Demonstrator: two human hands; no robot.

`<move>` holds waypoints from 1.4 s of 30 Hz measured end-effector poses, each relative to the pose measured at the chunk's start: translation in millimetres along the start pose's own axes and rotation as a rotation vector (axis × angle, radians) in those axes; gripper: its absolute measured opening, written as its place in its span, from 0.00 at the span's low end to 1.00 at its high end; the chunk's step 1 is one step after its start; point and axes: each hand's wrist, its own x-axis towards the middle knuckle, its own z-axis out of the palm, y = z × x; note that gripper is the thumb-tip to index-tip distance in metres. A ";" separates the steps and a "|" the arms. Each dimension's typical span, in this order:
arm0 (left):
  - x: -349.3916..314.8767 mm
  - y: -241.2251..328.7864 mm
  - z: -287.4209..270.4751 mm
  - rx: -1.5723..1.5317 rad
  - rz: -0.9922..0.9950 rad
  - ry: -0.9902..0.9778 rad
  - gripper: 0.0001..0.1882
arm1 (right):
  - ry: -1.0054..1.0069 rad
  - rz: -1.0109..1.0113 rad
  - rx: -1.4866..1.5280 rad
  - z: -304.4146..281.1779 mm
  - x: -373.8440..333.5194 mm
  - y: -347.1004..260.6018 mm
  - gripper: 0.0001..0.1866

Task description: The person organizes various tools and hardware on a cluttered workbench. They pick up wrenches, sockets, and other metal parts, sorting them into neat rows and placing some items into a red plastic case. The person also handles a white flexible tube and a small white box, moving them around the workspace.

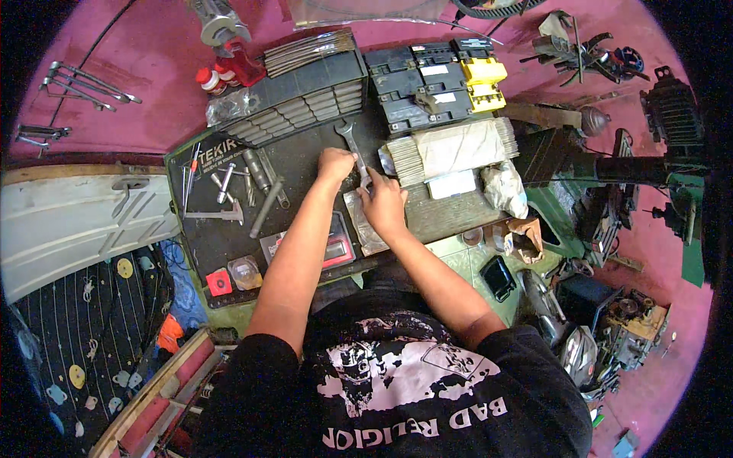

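Observation:
An open-end wrench [352,141] lies over the dark work mat, its jaw pointing away from me. My left hand [336,164] is closed, its fingertips on the wrench's shaft from the left side. My right hand [384,204] is closed around the near end of the wrench, which its fingers partly hide. Under and beside my right hand is a flat, worn, pale rectangular piece [365,225]. Close to my left forearm lies a red-and-black package [338,250].
Left on the mat are sockets [256,169], a caliper [217,214] and a bent handle [267,206]. A drawer organizer [305,107] and several batteries [420,88] stand at the back. Stacked cardboard sheets [458,149] and a crumpled plastic bag [504,189] sit to the right.

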 end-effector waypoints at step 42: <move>-70.0 56.9 18.9 0.808 0.555 0.197 0.24 | -0.009 -0.129 -0.162 12.5 -17.2 69.8 0.29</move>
